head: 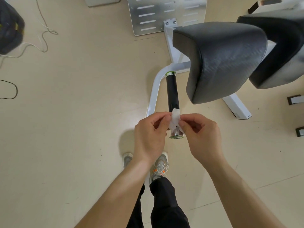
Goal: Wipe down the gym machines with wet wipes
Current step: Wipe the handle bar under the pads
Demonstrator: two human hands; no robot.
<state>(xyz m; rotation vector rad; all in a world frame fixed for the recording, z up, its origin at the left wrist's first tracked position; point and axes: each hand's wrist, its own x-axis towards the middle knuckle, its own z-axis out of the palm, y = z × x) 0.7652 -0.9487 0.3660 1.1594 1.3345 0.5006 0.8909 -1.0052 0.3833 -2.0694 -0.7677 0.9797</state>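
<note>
A small crumpled white wet wipe (175, 118) is pinched from both sides, by my left hand (150, 134) and my right hand (198, 134), fingers curled. The wipe sits just above the near end of a black handle grip (172, 92) on a white gym machine frame (154, 92). The grip's chrome end cap (176, 135) shows between my hands. A black padded seat (220, 60) stands to the right of the grip.
A perforated metal footplate (166, 14) lies on the beige floor at the back. Thin cables (44, 35) trail across the floor at left, near a dark weight (9, 27). My feet and dark trousers are below my arms.
</note>
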